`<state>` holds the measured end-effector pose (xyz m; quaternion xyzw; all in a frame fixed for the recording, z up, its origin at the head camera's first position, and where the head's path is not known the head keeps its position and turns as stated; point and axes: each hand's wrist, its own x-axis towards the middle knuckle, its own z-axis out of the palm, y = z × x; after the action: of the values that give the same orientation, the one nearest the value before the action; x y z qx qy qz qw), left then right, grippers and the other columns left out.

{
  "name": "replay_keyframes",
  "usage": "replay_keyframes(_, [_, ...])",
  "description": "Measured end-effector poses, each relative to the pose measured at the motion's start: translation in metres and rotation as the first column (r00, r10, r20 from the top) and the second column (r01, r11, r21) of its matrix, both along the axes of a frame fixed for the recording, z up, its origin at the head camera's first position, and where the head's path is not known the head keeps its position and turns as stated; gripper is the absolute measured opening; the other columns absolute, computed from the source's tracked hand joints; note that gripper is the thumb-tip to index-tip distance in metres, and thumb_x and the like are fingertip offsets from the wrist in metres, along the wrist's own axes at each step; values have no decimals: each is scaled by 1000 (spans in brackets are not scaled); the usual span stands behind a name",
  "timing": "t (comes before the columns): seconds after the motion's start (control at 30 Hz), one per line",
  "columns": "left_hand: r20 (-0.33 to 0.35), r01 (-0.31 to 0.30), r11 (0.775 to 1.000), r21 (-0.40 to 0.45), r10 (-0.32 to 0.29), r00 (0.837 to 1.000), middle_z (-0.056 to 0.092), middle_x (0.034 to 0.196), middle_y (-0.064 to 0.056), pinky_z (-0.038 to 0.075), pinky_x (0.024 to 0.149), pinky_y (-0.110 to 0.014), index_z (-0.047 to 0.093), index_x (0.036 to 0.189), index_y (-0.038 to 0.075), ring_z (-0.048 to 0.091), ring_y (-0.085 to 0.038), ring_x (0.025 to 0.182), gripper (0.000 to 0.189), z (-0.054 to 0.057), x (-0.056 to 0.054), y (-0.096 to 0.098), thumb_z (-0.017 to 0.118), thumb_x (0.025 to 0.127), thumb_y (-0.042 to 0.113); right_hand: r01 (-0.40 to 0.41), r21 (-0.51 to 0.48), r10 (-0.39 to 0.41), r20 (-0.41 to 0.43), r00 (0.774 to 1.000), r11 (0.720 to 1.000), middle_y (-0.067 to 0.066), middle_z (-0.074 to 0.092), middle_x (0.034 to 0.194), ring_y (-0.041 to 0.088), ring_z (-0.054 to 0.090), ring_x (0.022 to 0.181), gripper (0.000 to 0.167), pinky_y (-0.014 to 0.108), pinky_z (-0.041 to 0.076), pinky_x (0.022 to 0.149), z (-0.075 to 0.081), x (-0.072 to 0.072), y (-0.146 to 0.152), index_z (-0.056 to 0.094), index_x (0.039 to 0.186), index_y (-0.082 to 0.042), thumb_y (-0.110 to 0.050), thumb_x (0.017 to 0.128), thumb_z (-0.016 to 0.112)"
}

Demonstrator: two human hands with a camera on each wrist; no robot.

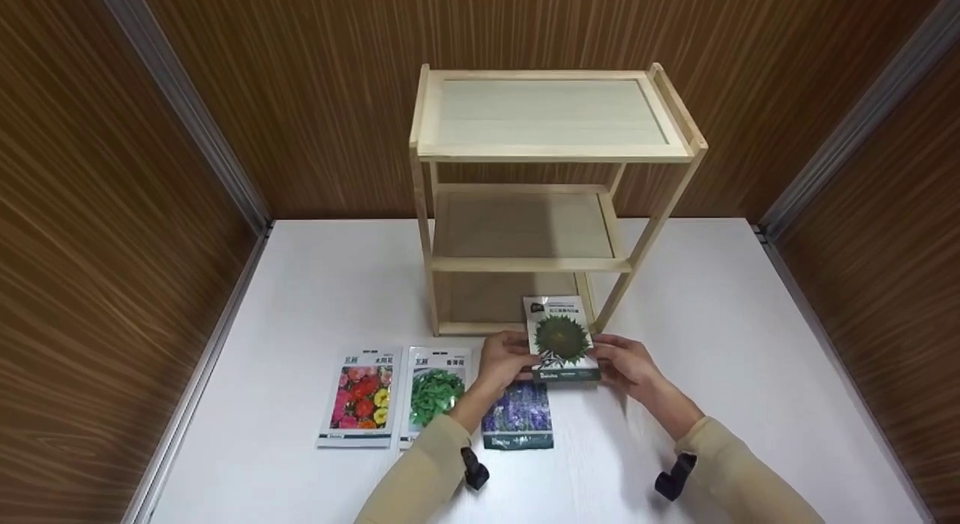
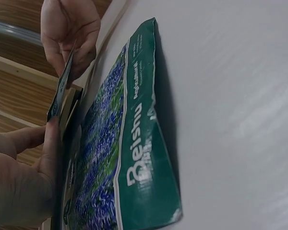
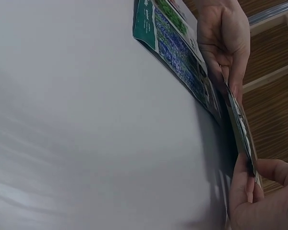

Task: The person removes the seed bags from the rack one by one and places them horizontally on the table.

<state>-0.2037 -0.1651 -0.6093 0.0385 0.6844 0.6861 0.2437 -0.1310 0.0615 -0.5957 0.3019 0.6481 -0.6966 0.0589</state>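
Observation:
A seed packet with a large sunflower head (image 1: 561,338) is held up between both hands, above the tabletop and in front of the shelf's lowest tier. My left hand (image 1: 502,361) pinches its left edge between thumb and fingers. On the opposite edge, my right hand (image 1: 631,366) pinches it the same way. The right wrist view catches the packet (image 3: 242,129) nearly edge-on, a hand at either end. Beneath my left hand lies a seed packet with purple-blue flowers (image 1: 517,417), its top partly covered in the head view; its green lower band (image 2: 146,167) reads "Beishu".
Left of the purple packet lie a packet with green leaves (image 1: 436,396) and one with red and yellow flowers (image 1: 361,396). A three-tier wooden shelf (image 1: 529,264) stands behind on the white table (image 1: 750,374). Wood-grain panels (image 1: 337,96) enclose the back and sides.

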Motion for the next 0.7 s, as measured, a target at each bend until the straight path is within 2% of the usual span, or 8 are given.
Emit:
replay_keyframes(0.2, [-6, 0, 1000, 0, 0, 1000, 71, 106, -21, 68, 65, -28, 67, 124, -7, 71, -13, 76, 45, -1, 4, -2, 79, 81, -9, -22, -26, 22, 16, 1000, 999, -5, 71, 75, 6, 61, 62, 56, 18, 50, 50, 3, -2, 5, 52, 144, 5, -2, 93, 72])
replay_keyframes(0.43, [13, 10, 1000, 5, -10, 1000, 71, 107, -21, 67, 64, -26, 66, 127, -7, 69, -14, 78, 47, 0, 9, -5, 80, 81, -8, -90, -30, 91, 35, 995, 995, -1, 78, 83, 11, 73, 74, 57, 24, 63, 62, 6, -1, 12, 47, 149, 6, -2, 97, 66])
replay_keyframes(0.57, [-11, 29, 999, -21, -29, 1000, 72, 108, -22, 68, 65, -29, 66, 127, -5, 70, -15, 79, 46, 1, 12, -8, 80, 83, -7, -110, -27, 112, 43, 993, 994, 0, 79, 86, 13, 76, 78, 57, 27, 66, 67, 8, -1, 13, 46, 150, 6, -2, 97, 66])
replay_keyframes(0.7, [-32, 43, 998, -44, -45, 998, 73, 110, -23, 68, 67, -31, 66, 127, -4, 71, -15, 80, 44, 2, 15, -11, 80, 85, -4, -137, -44, 138, 16, 990, 990, 1, 79, 88, 14, 77, 80, 56, 28, 67, 69, 10, 1, 15, 47, 149, 7, -2, 97, 66])
